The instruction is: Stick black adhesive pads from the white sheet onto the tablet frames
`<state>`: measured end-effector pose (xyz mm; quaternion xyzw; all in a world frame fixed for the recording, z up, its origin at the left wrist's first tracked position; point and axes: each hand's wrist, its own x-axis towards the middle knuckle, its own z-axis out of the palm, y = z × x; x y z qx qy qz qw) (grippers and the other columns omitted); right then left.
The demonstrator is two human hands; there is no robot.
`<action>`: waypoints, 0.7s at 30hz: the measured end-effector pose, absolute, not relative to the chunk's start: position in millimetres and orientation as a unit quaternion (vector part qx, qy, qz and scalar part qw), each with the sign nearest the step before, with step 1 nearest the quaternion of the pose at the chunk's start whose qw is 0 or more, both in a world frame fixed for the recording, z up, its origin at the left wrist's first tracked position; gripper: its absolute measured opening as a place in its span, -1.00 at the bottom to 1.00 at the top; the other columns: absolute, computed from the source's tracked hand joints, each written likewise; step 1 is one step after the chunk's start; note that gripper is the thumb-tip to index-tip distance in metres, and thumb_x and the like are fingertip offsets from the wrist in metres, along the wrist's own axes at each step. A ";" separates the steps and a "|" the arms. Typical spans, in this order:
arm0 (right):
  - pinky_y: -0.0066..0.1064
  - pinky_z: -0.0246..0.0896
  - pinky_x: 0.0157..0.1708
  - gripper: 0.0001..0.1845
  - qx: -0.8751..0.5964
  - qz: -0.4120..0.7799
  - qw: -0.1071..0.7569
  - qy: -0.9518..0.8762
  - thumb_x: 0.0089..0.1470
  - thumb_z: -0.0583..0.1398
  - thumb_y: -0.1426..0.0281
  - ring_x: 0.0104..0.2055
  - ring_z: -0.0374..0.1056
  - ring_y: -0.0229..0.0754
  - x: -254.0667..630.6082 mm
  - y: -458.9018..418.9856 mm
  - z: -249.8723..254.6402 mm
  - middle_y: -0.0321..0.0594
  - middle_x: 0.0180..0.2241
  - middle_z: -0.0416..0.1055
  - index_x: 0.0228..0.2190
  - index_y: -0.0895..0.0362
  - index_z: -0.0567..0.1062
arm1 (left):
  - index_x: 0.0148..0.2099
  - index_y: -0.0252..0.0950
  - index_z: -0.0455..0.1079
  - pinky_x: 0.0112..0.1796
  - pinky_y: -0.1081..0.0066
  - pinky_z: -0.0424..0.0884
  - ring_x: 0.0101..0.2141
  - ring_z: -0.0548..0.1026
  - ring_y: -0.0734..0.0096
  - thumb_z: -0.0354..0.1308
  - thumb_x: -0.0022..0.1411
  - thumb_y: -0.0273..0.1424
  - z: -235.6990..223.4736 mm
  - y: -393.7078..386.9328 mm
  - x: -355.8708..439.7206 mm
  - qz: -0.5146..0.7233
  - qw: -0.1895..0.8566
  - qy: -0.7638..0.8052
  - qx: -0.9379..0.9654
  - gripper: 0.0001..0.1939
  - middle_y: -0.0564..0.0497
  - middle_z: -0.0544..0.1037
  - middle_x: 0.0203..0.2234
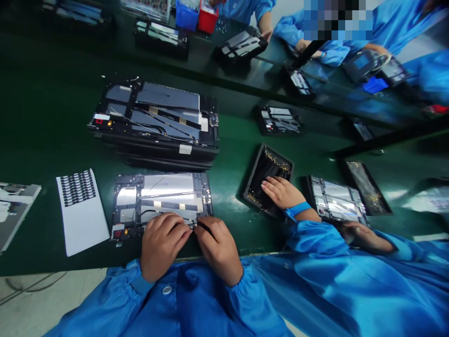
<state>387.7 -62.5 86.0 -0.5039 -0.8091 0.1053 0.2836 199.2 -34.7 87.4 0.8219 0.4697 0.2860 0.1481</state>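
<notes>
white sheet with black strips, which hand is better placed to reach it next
Left, probably: the left hand is nearer the white sheet, while the right hand is farther off. Both are at the edge of the open device.

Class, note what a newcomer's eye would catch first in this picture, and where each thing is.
Probably the left hand and right hand, close together at the near edge of an opened flat device. Behind it sits a dark stack of similar devices; rightward, a neighbour's hand reaches into a black tray.
</notes>
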 end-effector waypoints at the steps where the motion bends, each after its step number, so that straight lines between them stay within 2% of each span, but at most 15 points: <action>1: -0.11 0.47 -0.01 -0.69 -0.501 0.092 0.289 -0.811 0.30 0.13 0.55 0.04 0.42 -0.01 385.8 -64.1 84.0 0.00 -0.04 0.50 0.02 0.06 0.49 | -0.22 -0.18 0.48 -0.12 0.22 0.31 -0.12 0.48 0.26 0.17 0.38 -0.40 86.8 -35.0 199.4 0.287 0.149 0.469 0.822 -0.91 0.04 0.59 -0.25; 7: 0.00 0.47 0.11 -0.46 -0.511 0.056 0.362 -0.777 0.26 0.12 0.64 0.15 0.43 0.01 376.9 -77.6 62.9 0.04 0.04 0.50 0.22 0.07 0.36 | -0.19 -0.21 0.46 -0.09 0.21 0.34 -0.09 0.51 0.23 0.17 0.38 -0.41 83.1 -37.0 200.0 0.296 0.138 0.464 0.823 -0.95 0.03 0.60 -0.23; 10: 0.03 0.45 0.15 -0.38 -0.506 0.065 0.352 -0.784 0.27 0.11 0.63 0.22 0.38 0.02 379.0 -83.7 56.1 0.05 0.11 0.47 0.30 0.06 0.26 | -0.07 -0.25 0.44 0.01 0.20 0.38 -0.01 0.52 0.23 0.16 0.38 -0.44 82.8 -42.0 192.1 0.308 0.121 0.438 0.836 -0.91 -0.02 0.61 -0.15; 13: 0.05 0.42 0.17 -0.35 -0.501 0.058 0.330 -0.798 0.26 0.16 0.61 0.26 0.33 0.07 381.3 -86.5 56.5 0.12 0.15 0.43 0.32 0.10 0.23 | 0.02 -0.26 0.41 0.13 0.12 0.35 0.08 0.50 0.17 0.22 0.33 -0.45 82.5 -50.0 173.9 0.319 0.089 0.431 0.839 -0.78 -0.08 0.61 -0.06; 16: 0.03 0.44 0.15 -0.34 -0.500 0.041 0.323 -0.802 0.23 0.19 0.61 0.25 0.34 0.07 381.4 -85.3 61.7 0.16 0.13 0.45 0.31 0.14 0.25 | 0.04 -0.24 0.42 0.15 0.05 0.35 0.09 0.50 0.10 0.30 0.26 -0.45 81.4 -55.8 152.0 0.320 0.048 0.459 0.827 -0.70 -0.11 0.61 -0.03; 21: 0.03 0.44 0.14 -0.45 -0.495 0.038 0.307 -0.812 0.23 0.21 0.56 0.27 0.31 0.08 379.1 -82.5 67.5 0.16 0.14 0.43 0.23 0.17 0.36 | 0.00 -0.23 0.46 0.14 0.05 0.36 0.05 0.54 0.11 0.30 0.25 -0.45 78.6 -53.4 133.0 0.332 0.020 0.489 0.806 -0.74 -0.09 0.63 -0.07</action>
